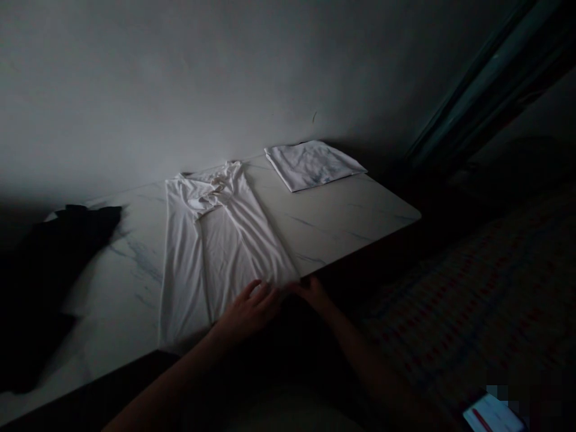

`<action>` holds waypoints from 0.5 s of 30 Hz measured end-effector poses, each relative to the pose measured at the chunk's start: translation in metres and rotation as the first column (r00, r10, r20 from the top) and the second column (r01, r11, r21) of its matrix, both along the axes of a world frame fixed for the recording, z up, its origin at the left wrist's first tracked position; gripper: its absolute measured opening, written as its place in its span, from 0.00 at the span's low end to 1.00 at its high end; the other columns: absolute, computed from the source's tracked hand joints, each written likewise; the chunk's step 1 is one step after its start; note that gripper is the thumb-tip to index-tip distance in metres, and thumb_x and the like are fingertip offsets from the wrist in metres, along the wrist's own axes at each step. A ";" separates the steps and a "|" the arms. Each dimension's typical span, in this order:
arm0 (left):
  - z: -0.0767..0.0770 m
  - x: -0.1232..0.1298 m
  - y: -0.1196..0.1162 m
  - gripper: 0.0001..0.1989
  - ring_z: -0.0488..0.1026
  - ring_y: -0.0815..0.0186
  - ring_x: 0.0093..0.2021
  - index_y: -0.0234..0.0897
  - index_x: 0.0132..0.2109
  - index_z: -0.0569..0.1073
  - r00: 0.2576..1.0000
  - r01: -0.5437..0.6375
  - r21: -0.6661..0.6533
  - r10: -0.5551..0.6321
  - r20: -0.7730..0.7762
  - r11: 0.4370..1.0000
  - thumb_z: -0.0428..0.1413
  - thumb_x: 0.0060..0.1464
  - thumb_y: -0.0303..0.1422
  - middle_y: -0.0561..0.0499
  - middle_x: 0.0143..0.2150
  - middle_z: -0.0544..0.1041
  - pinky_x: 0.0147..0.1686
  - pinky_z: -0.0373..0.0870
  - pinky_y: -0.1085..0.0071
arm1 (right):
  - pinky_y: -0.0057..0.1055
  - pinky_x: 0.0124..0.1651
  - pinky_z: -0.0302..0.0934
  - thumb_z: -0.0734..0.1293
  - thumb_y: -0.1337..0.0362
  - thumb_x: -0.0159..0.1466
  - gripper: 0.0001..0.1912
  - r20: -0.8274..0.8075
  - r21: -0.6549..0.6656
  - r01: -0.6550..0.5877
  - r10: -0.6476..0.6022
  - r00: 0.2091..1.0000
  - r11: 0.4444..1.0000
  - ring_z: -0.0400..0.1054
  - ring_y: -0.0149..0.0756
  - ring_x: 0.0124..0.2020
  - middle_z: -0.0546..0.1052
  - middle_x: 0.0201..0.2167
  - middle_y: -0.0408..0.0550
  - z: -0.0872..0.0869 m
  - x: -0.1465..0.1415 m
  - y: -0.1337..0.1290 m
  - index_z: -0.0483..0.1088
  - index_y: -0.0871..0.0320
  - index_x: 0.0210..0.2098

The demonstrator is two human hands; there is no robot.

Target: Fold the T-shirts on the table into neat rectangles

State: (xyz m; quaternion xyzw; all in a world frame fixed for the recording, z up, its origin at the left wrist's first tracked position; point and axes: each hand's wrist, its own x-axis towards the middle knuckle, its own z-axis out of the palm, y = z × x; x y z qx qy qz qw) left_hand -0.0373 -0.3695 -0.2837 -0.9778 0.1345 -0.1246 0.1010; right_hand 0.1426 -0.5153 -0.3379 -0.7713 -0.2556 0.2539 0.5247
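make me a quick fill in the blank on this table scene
1. The left hand and right hand touch the ____ end of the white garment.
2. A folded white cloth lies on the table against the ____.
3. A dark garment lies on the table's ____ side.
4. A lit phone lies on the patterned bedding to the table's ____.

Missing words: near; wall; left; right
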 end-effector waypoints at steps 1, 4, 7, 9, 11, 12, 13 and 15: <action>0.001 -0.002 0.000 0.14 0.72 0.60 0.55 0.43 0.53 0.73 1.000 0.015 -0.027 -0.015 0.007 1.000 0.56 0.62 0.28 0.48 0.54 0.77 0.60 0.66 0.57 | 0.46 0.49 0.70 0.75 0.37 0.46 0.36 -0.090 0.000 -0.018 0.018 0.996 1.000 0.75 0.51 0.45 0.81 0.38 0.55 0.003 0.002 0.001 0.76 0.60 0.42; 0.003 -0.012 0.000 0.12 0.72 0.59 0.55 0.40 0.51 0.74 0.994 0.084 -0.101 -0.077 0.074 0.991 0.56 0.61 0.25 0.47 0.52 0.78 0.60 0.66 0.57 | 0.49 0.50 0.69 0.77 0.37 0.42 0.36 -0.322 0.010 -0.097 0.095 0.942 0.995 0.76 0.53 0.44 0.82 0.38 0.56 0.013 0.004 -0.008 0.77 0.61 0.37; 0.000 -0.019 -0.003 0.09 0.73 0.60 0.54 0.39 0.48 0.75 0.984 0.114 -0.139 -0.093 0.150 0.984 0.54 0.63 0.25 0.47 0.49 0.80 0.59 0.66 0.57 | 0.50 0.52 0.68 0.78 0.38 0.41 0.36 -0.392 0.027 -0.169 0.166 0.905 0.985 0.76 0.53 0.45 0.82 0.41 0.56 0.015 0.000 -0.022 0.78 0.61 0.38; -0.004 -0.023 -0.006 0.08 0.73 0.60 0.56 0.39 0.47 0.76 0.988 0.084 -0.171 -0.059 0.145 0.982 0.54 0.64 0.26 0.47 0.50 0.80 0.60 0.66 0.56 | 0.50 0.53 0.68 0.78 0.40 0.41 0.37 -0.417 0.032 -0.184 0.181 0.891 0.982 0.76 0.52 0.46 0.82 0.43 0.56 0.010 -0.004 -0.028 0.77 0.61 0.41; -0.008 -0.031 -0.009 0.08 0.72 0.59 0.58 0.40 0.47 0.76 0.991 0.024 -0.225 0.007 0.135 0.974 0.54 0.64 0.28 0.47 0.51 0.81 0.60 0.66 0.56 | 0.49 0.52 0.69 0.79 0.41 0.40 0.38 -0.443 0.033 -0.181 0.176 0.879 0.983 0.77 0.52 0.47 0.82 0.44 0.56 0.002 -0.008 -0.030 0.77 0.61 0.43; -0.011 -0.039 -0.011 0.09 0.72 0.59 0.58 0.40 0.48 0.77 0.991 -0.004 -0.258 0.038 0.128 0.966 0.54 0.64 0.28 0.47 0.51 0.81 0.60 0.67 0.57 | 0.49 0.52 0.69 0.79 0.41 0.40 0.38 -0.450 0.029 -0.173 0.167 0.877 0.985 0.76 0.52 0.47 0.82 0.45 0.57 -0.003 -0.010 -0.030 0.76 0.61 0.43; -0.014 -0.050 -0.012 0.10 0.73 0.59 0.58 0.41 0.48 0.77 0.990 -0.038 -0.296 0.077 0.120 0.955 0.54 0.64 0.28 0.48 0.51 0.81 0.59 0.68 0.57 | 0.48 0.52 0.69 0.79 0.42 0.40 0.38 -0.450 0.024 -0.161 0.154 0.880 0.987 0.76 0.52 0.48 0.82 0.45 0.56 -0.006 -0.012 -0.028 0.76 0.61 0.43; -0.023 -0.080 -0.017 0.14 0.76 0.59 0.54 0.44 0.50 0.77 0.976 -0.129 -0.392 0.187 0.114 0.911 0.53 0.62 0.26 0.49 0.49 0.82 0.56 0.72 0.59 | 0.48 0.52 0.69 0.79 0.42 0.41 0.36 -0.438 -0.001 -0.146 0.130 0.889 0.989 0.76 0.53 0.48 0.82 0.44 0.56 -0.011 -0.016 -0.024 0.77 0.60 0.41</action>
